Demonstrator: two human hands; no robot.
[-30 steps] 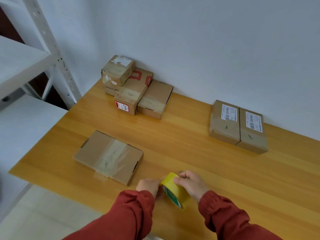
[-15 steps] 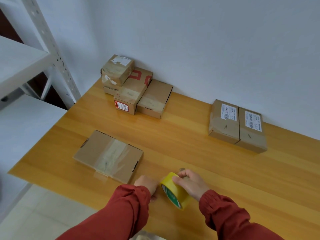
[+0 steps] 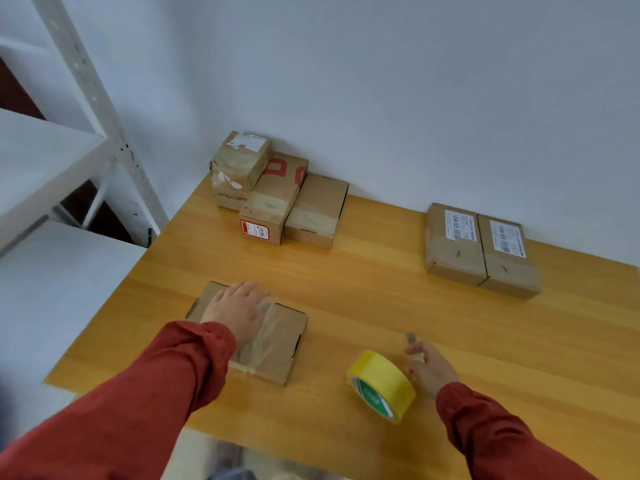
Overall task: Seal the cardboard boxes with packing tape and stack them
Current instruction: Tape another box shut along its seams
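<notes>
**Fig.** The left hand (image 3: 239, 311), lower-left of ctr, has its fingers straight and spread, palm flat on the flat brown cardboard box (image 3: 277, 344), and grasps nothing. It lies over the clear tape strip (image 3: 258, 346) crossing the lid, prob. to rub the strip down and stop the box sliding.

The right hand (image 3: 431, 370), lower right, has its fingers curled round a small slim grey tool (image 3: 411, 339) w/ the tip pointing up-frame. This is prob. a cutter, but the type is too small to tell.

The yellow roll of packing tape (image 3: 381, 386) stands on edge just left of that hand. Whether the two touch cannot be told. It is presumably parked near for the next box.

All rest on the orange-brown wooden surface (image 3: 381, 292).

- **Upper ctr, by the pale wall:** a cluster of small taped brown boxes (image 3: 277, 202), one set atop another, i.e. a stack begun.
- **Right of ctr:** a pair of labelled brown boxes (image 3: 453, 244), side by side, touching, unstacked.
- **Upper left:** a white metal shelving unit (image 3: 104, 98).

Judged status: the near box looks sealed, and moving it to the stack is the likely next step.
</notes>
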